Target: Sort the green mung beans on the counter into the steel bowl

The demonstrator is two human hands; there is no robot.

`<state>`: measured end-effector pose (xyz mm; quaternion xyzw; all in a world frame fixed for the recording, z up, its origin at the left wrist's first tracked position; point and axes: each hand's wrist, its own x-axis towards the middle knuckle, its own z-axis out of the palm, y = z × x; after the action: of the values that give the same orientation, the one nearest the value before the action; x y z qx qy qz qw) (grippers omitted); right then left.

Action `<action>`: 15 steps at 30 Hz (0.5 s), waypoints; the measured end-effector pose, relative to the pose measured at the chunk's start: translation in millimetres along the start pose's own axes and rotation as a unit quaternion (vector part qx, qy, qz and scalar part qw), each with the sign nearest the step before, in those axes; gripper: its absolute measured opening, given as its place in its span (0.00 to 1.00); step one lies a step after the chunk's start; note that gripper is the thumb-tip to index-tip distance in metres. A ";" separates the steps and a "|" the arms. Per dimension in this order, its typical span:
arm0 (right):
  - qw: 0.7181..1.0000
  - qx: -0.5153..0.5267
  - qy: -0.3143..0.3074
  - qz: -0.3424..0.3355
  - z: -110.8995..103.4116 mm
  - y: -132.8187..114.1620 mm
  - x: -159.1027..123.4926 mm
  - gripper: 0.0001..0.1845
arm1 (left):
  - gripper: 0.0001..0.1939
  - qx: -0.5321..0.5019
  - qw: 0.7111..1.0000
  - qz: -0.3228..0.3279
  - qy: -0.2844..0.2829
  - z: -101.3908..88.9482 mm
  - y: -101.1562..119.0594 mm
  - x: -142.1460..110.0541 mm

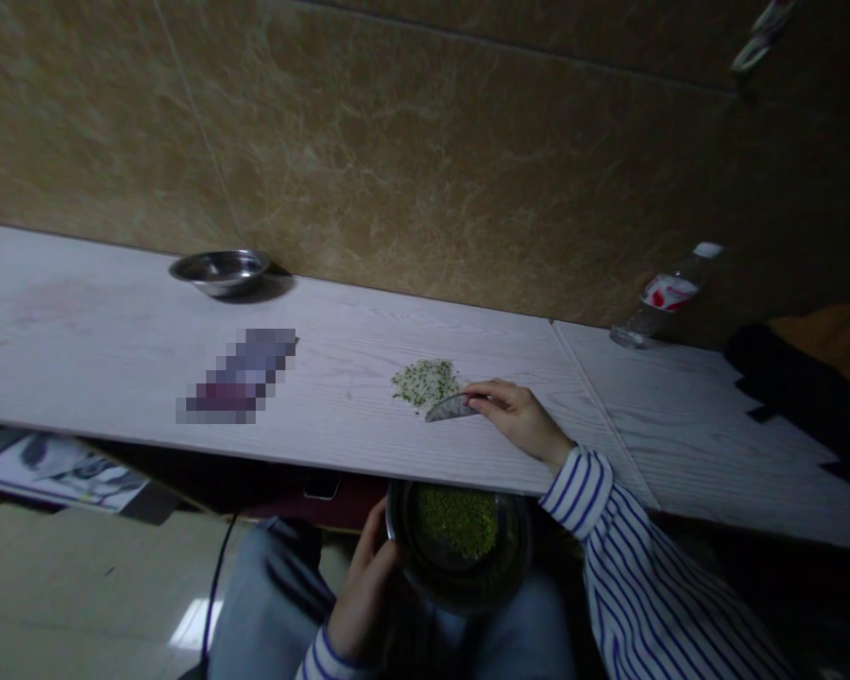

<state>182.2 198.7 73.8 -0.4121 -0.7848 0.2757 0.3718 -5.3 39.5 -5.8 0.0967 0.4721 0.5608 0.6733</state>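
Observation:
My left hand (365, 576) grips the rim of a round metal bowl (432, 590), which is held at my lap just below the counter's front edge. Inside it lies a layer of small green bits (457, 521), too fine to name. On the counter, my right hand (517, 414) pinches a flat, grey, speckled blade-shaped piece (450, 408) between thumb and fingers. Its edge rests at the near right side of a small heap of green and whitish bits (425, 382) spread on the white surface.
A shallow metal dish (221, 272) stands by the wall at the left of the white counter (340, 331). A pixelated flat item (237, 378) lies in front of it. To the right are a clear bottle (662, 300) and dark cloth (797, 397). A phone (322, 487) lies below the counter.

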 end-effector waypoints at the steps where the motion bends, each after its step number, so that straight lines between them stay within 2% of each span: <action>1: 1.000 -0.001 0.002 -0.002 0.3 0.8 0.4 0.11 | 0.33 0.013 1.000 -0.008 -0.011 -0.9 2.6 2.0; 7: 1.000 0.018 0.020 0.010 2.5 1.0 2.5 0.10 | 0.30 0.039 0.999 0.006 0.001 0.9 12.5 12.0; 15: 0.993 0.055 0.095 0.052 -0.2 5.1 2.0 0.15 | 0.31 0.004 1.000 0.020 -0.004 -5.7 16.1 10.1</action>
<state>183.9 203.0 70.9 -0.4556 -0.7071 0.2972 0.4517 -20.9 51.4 -3.6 0.1116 0.4696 0.5716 0.6636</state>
